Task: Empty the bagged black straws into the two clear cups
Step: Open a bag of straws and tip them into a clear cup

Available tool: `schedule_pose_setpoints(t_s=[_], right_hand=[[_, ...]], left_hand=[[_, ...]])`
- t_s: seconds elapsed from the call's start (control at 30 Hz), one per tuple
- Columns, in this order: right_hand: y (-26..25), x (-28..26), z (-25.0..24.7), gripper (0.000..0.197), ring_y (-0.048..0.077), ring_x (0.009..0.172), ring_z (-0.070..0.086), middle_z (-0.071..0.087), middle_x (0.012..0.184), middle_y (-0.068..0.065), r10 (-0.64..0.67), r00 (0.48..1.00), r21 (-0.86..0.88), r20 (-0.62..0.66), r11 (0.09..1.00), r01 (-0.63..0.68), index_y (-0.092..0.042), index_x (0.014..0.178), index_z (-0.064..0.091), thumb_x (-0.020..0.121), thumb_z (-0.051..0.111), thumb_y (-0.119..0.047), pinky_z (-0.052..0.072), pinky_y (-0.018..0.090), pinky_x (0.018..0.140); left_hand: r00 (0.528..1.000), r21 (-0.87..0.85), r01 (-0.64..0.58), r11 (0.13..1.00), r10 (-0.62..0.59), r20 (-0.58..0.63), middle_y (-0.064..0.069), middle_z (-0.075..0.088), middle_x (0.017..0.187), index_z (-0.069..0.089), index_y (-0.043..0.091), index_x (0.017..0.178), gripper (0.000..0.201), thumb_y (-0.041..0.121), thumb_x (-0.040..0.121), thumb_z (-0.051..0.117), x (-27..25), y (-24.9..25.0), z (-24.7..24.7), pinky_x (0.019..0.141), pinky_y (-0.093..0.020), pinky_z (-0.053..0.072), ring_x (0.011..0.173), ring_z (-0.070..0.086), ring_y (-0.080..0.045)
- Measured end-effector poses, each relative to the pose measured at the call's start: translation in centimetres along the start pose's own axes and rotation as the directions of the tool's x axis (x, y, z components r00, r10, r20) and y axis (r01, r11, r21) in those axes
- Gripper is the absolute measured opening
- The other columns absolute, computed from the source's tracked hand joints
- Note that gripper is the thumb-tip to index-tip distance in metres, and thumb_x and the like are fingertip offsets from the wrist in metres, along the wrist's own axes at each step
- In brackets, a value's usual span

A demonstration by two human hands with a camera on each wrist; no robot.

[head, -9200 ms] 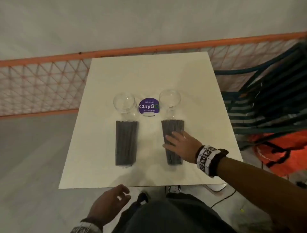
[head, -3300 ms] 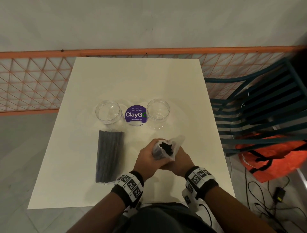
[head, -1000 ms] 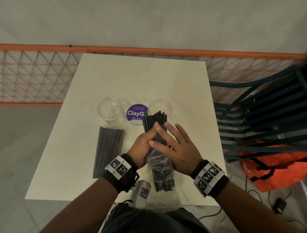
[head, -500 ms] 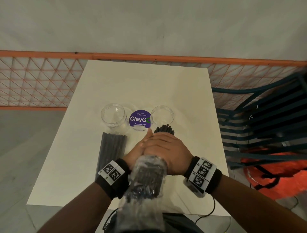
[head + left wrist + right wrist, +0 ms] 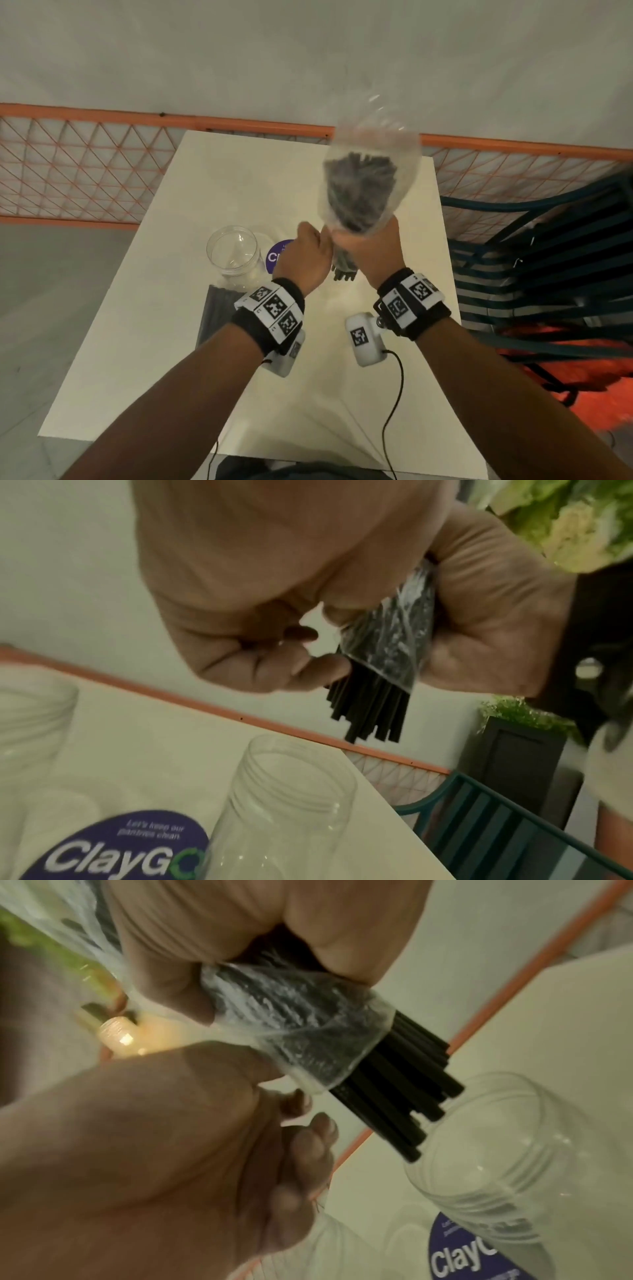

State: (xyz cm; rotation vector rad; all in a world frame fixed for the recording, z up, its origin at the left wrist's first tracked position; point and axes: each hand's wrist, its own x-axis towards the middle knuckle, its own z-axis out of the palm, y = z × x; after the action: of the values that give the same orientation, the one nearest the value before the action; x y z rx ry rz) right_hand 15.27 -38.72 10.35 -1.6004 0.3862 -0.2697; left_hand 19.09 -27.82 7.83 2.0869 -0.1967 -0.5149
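A person's right hand (image 5: 371, 248) clamps a clear plastic bag of black drinking straws (image 5: 363, 192), mouth down, above the cream square surface (image 5: 164, 342); the straw tips (image 5: 371, 710) poke from the open end just over the mouth of one clear round plastic cup (image 5: 291, 799). The left hand (image 5: 305, 258), fingers curled, pinches the bag's lower edge at about 9 o'clock of the bundle. Two clear cups stand on the surface: the one under the straws, hidden by the hands in the head view, and a second (image 5: 234, 251) at 9 o'clock of it, holding no straws. Between them lies one round purple "ClayGo" sticker (image 5: 126, 850). A second bag of black straws (image 5: 215, 315), unopened as far as can be seen, lies flat at 6 o'clock of the left cup, partly covered by the left wrist. Each wrist carries one black band with printed square markers and one small white camera unit (image 5: 364, 337). An orange mesh railing (image 5: 78, 164) runs along the far edge at 12 o'clock; dark green slatted chairs (image 5: 548, 260) crowd the 3 o'clock side
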Motion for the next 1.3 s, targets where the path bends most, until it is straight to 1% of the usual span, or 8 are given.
schedule_pose_setpoints(t_s=[0.1, 0.2, 0.3, 0.57, 0.77, 1.03, 1.17, 1.3], right_hand=[[0.0, 1.8, -0.1, 0.032, -0.004, 0.061, 0.065, 0.067, 0.067, -0.011, -0.072, 0.986, 0.081, -0.15, 0.993, 0.084, -0.019, 0.076, 0.061, 0.074, 0.073, 0.01, 0.053, 0.014, 0.059], [0.5, 3.2, -0.3, 0.026, -0.001, 0.064, 0.067, 0.069, 0.075, -0.006, -0.075, 0.972, 0.153, -0.221, 0.982, 0.111, -0.015, 0.084, 0.063, 0.077, 0.072, 0.008, 0.053, 0.014, 0.059], [1.6, 4.4, -0.7, 0.029, -0.001, 0.068, 0.068, 0.07, 0.076, -0.011, -0.046, 0.977, 0.165, -0.21, 0.983, 0.082, -0.022, 0.084, 0.062, 0.078, 0.073, 0.004, 0.054, 0.017, 0.062], [6.1, 4.7, -0.6, 0.025, 0.0, 0.087, 0.069, 0.072, 0.095, -0.013, 0.065, 0.997, -0.112, 0.039, 0.992, -0.061, -0.035, 0.097, 0.063, 0.078, 0.079, -0.029, 0.056, 0.019, 0.076], [9.4, 3.5, -1.4, 0.06, 0.012, 0.108, 0.066, 0.071, 0.111, -0.011, 0.147, 0.987, -0.268, 0.063, 0.955, -0.125, -0.037, 0.113, 0.062, 0.062, 0.084, -0.058, 0.055, 0.041, 0.094], [9.5, 2.5, -2.2, 0.044, -0.004, 0.093, 0.068, 0.071, 0.106, -0.01, 0.156, 0.984, -0.094, 0.09, 0.985, -0.148, -0.02, 0.116, 0.065, 0.076, 0.083, -0.016, 0.052, 0.009, 0.073], [9.4, 2.4, -2.3, 0.044, -0.001, 0.096, 0.068, 0.071, 0.107, -0.01, 0.147, 0.984, -0.085, 0.097, 0.987, -0.139, -0.022, 0.117, 0.064, 0.077, 0.082, -0.018, 0.053, 0.013, 0.076], [9.0, 2.6, -2.6, 0.04, 0.008, 0.105, 0.065, 0.069, 0.111, -0.01, 0.112, 0.994, -0.185, 0.014, 0.977, -0.108, -0.034, 0.112, 0.062, 0.077, 0.077, -0.045, 0.052, 0.028, 0.091]], left_hand=[[0.954, 0.008, -0.242, 0.97, 0.239, -0.18, -0.001, 0.069, 0.097, 0.053, 0.016, 0.109, 0.014, 0.024, 0.101, 0.044, 0.9, 0.7, 0.0, 0.059, -0.025, 0.047, 0.072, 0.064, -0.018], [0.931, 0.04, -0.353, 0.935, 0.355, -0.086, 0.004, 0.071, 0.114, 0.061, 0.02, 0.124, 0.029, 0.014, 0.097, 0.052, 1.8, 0.3, -0.3, 0.084, -0.025, 0.053, 0.097, 0.066, -0.012], [0.943, 0.029, -0.333, 0.943, 0.333, 0.015, 0.008, 0.071, 0.118, 0.061, 0.025, 0.128, 0.037, 0.017, 0.092, 0.062, 2.8, -0.6, -0.8, 0.092, -0.028, 0.052, 0.103, 0.067, -0.012], [0.984, 0.299, -0.172, 0.939, 0.152, 0.089, 0.01, 0.071, 0.111, 0.065, 0.026, 0.113, 0.03, 0.036, 0.084, 0.069, 5.0, -3.7, -0.4, 0.085, -0.038, 0.054, 0.095, 0.066, -0.015], [0.979, 0.489, -0.204, 0.848, 0.166, 0.121, -0.003, 0.064, 0.116, 0.067, 0.025, 0.111, 0.037, 0.044, 0.079, 0.071, 5.3, -6.0, 0.1, 0.086, -0.042, 0.051, 0.103, 0.057, -0.029], [0.975, 0.341, -0.21, 0.916, 0.171, 0.141, -0.004, 0.064, 0.112, 0.065, 0.03, 0.117, 0.04, 0.037, 0.079, 0.074, 5.3, -6.3, 0.2, 0.089, -0.043, 0.052, 0.097, 0.061, -0.022], [0.975, 0.31, -0.206, 0.928, 0.167, 0.147, -0.004, 0.063, 0.118, 0.063, 0.034, 0.121, 0.048, 0.046, 0.075, 0.068, 5.1, -6.6, 0.3, 0.091, -0.048, 0.052, 0.104, 0.06, -0.026], [0.969, 0.334, -0.23, 0.914, 0.183, 0.165, -0.002, 0.06, 0.127, 0.046, 0.039, 0.137, 0.065, 0.045, 0.077, 0.07, 4.7, -6.6, 0.6, 0.101, -0.048, 0.046, 0.116, 0.054, -0.026]])
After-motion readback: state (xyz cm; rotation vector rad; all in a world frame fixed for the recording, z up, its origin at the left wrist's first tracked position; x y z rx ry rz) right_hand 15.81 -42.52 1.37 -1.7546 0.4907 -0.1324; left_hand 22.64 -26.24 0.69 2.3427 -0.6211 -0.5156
